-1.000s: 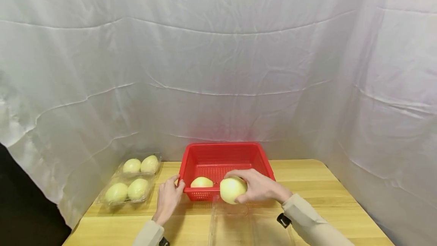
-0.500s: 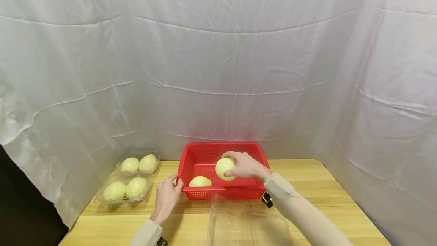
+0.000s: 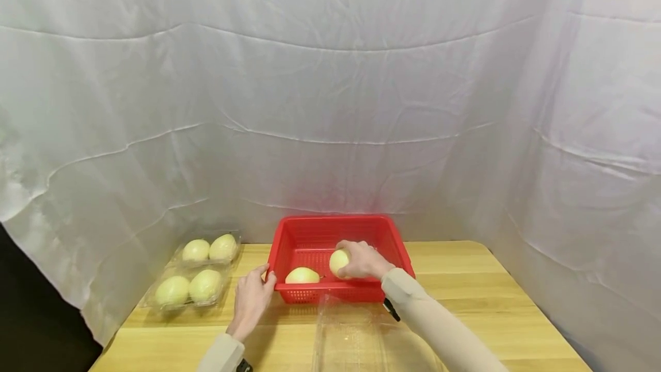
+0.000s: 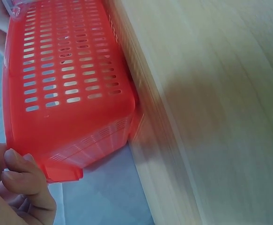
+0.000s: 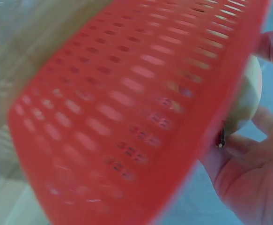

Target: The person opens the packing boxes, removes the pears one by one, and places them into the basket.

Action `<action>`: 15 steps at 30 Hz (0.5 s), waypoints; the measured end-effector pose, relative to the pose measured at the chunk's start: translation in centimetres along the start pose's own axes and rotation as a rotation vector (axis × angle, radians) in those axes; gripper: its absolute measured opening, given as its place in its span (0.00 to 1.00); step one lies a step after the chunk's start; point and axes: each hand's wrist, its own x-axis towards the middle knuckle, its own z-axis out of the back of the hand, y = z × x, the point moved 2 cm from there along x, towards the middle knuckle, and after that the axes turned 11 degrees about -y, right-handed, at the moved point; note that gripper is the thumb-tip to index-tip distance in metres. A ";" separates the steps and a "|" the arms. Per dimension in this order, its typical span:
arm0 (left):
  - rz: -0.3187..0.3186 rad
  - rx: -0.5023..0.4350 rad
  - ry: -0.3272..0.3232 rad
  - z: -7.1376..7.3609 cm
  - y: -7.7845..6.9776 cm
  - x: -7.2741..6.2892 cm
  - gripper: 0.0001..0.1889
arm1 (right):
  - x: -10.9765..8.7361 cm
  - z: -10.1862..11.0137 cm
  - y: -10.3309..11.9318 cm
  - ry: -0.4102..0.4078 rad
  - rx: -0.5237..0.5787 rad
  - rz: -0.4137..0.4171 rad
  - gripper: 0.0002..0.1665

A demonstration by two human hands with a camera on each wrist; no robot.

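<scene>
A red perforated plastic basket [image 3: 338,293] stands on the table in the middle of the head view. My left hand [image 3: 252,298] grips its near left corner; in the left wrist view, curled fingers [image 4: 24,180] show at the rim. Inside the basket, my right hand [image 3: 365,260] holds a pale yellow-green pear [image 3: 338,262] between thumb and fingers. The right wrist view shows this pear [image 5: 250,93] behind the basket's rim, its dark stem downward, partly hidden by the basket wall. A second pear [image 3: 302,275] lies at the basket's front left.
Transparent plastic packs [image 3: 227,280] with several pears stand at the left of the wooden table [image 3: 480,291]. Another transparent plastic container [image 3: 356,340] lies in front of the basket, under the right forearm. Pale grey curtains [image 3: 330,102] enclose the table behind and at the sides.
My right hand has carried its pear from over the basket's front rim inward, then lowered it slightly into the basket. The left hand stays at the corner.
</scene>
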 end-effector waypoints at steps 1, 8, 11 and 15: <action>0.003 0.002 0.000 0.0 0.0 0.0 0.19 | -0.1 -0.2 -0.2 -0.007 -0.004 0.000 0.34; -0.013 0.019 -0.009 0.1 0.0 0.0 0.19 | -0.5 -1.0 -1.1 -0.031 -0.024 0.007 0.34; -0.019 0.018 -0.012 0.1 -0.1 0.0 0.18 | -0.6 -1.1 -1.1 -0.028 -0.013 0.008 0.33; -0.024 0.014 -0.011 0.1 -0.2 0.0 0.18 | -0.6 -1.7 -1.1 -0.015 0.006 -0.004 0.31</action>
